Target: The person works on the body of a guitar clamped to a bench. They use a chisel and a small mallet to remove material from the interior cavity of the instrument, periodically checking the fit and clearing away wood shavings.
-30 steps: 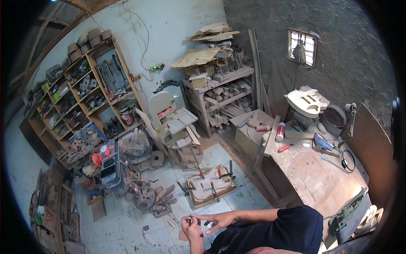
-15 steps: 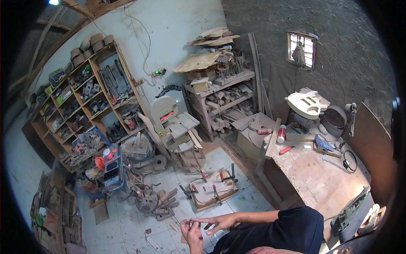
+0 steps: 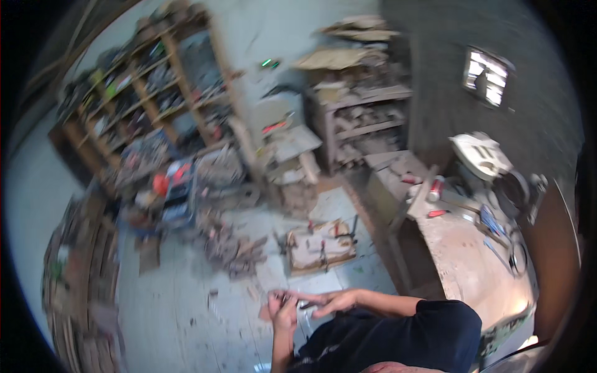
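Observation:
My left hand [image 3: 284,312] is raised in front of my body with its fingers curled together. Something small and dark seems to be at its fingertips, too blurred to name. My right hand [image 3: 334,302] reaches across from the right, index finger stretched to the left hand's fingers and thumb apart below. A dark patch shows under that finger; I cannot tell what it is. Beyond the hands, a guitar-shaped wooden piece [image 3: 318,247] lies on the floor in a frame with several clamps on it.
A workbench [image 3: 476,273] on my right carries a red-and-white can [image 3: 436,188], a blue power tool [image 3: 491,221] and a pale guitar body [image 3: 482,155] at its far end. A bandsaw [image 3: 280,133], a wood rack [image 3: 367,96], cluttered shelves [image 3: 149,102] and scrap wood [image 3: 233,248] stand around the floor.
The whole view has swung, so the room has slid rightward in the picture and the picture is blurred. Both hands appear a little higher, still together at the fingertips.

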{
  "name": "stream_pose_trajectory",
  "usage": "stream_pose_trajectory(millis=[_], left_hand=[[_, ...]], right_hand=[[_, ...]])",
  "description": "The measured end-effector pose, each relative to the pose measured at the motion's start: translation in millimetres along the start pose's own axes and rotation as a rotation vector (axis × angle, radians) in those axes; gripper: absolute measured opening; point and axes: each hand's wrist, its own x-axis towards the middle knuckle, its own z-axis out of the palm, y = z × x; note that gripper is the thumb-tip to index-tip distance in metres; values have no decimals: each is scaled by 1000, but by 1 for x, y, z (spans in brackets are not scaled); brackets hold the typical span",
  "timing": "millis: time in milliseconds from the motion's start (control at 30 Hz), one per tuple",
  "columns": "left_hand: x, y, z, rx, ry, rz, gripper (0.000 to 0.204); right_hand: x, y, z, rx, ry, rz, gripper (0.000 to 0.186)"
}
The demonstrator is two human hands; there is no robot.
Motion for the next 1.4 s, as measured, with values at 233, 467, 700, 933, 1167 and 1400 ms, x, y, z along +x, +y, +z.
stream_pose_trajectory(millis=[233, 467, 700, 933, 1167, 1400], left_hand=[[-19, 13, -4, -2, 69, -32, 42], [-74, 28, -10, -36, 173, 169, 43], [-88, 10, -28, -111, 218, 145, 45], [-84, 7, -15, -119, 289, 151, 42], [-87, 2, -21, -215, 298, 234, 39], [-97, -5, -36, -230, 416, 353, 40]], right_hand=[[13, -5, 8, 259, -66, 71, 111], [37, -9, 33, 95, -271, 163, 103], [36, 0, 38, 34, -339, 219, 101], [33, -10, 40, -186, -181, 121, 93], [42, -1, 39, -82, -201, 127, 92], [58, 0, 33, -63, -188, 252, 95]])
